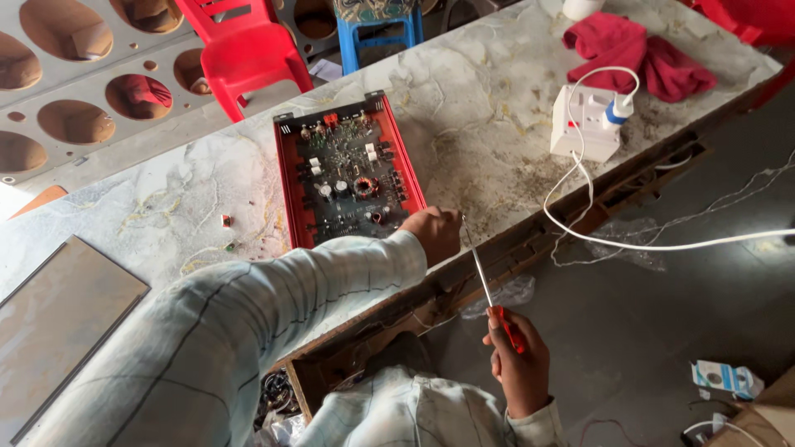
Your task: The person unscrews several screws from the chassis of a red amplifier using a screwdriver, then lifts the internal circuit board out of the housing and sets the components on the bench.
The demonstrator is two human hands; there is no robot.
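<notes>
Fingers of the right hand (520,364) are wrapped round a red-handled screwdriver (490,291), tip up and ready. Left hand (434,233) is curled at the near corner of the open red amplifier (348,170), steadying it on the marble table (497,108); whether it grips anything, can't tell.

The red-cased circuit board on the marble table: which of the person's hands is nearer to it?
Left. The left hand rests at the lower right corner of the red-cased circuit board, about touching it. The right hand is off the table edge below, holding a screwdriver.
</notes>
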